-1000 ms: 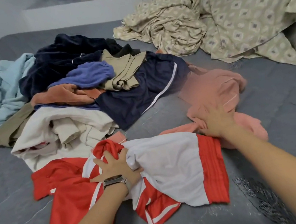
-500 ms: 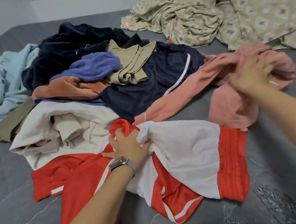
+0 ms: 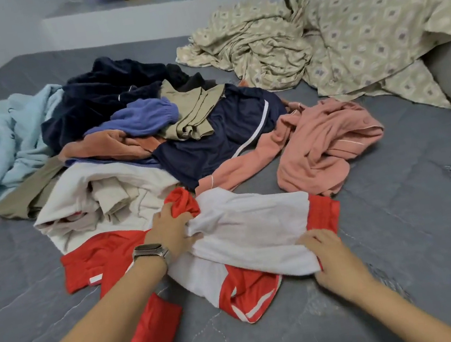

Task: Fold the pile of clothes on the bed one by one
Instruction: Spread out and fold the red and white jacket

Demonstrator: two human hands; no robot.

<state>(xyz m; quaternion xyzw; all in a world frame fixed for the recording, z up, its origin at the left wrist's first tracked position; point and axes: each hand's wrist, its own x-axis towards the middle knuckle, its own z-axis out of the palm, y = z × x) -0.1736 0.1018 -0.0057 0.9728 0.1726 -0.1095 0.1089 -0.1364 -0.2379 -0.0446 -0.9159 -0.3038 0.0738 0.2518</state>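
We grip the crumpled red-and-white jersey garment (image 3: 246,238) with the left hand (image 3: 172,228) at its far bunch and the right hand (image 3: 324,249) pinching its near-right white edge, apparently to spread it flat for folding.

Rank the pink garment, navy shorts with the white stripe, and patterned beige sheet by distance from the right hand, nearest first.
From the right hand:
1. Pink garment, just beyond it.
2. Navy shorts, farther, to the left in the pile.
3. Patterned beige sheet, far right corner.
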